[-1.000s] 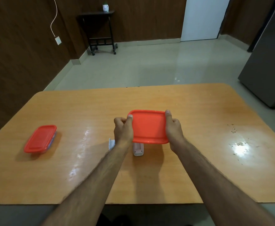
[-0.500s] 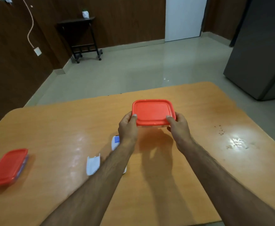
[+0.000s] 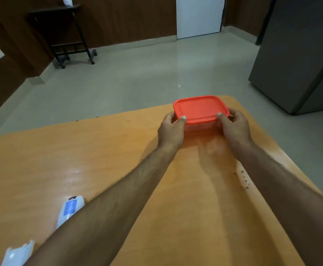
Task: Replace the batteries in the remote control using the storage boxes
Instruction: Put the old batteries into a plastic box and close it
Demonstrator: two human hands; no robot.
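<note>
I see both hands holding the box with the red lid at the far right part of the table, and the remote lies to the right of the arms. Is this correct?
One detail is wrong. In the head view, the remote lies to the left of the arms, near the left forearm. The rest holds: the left hand and right hand hold the box with the red lid at the far right part of the table.

No legible text in view. Remote control on the surface carries a blue label with small print, too blurred to read. A dark mark at its far end is also unreadable. Red lid: no markings discernible.
</note>
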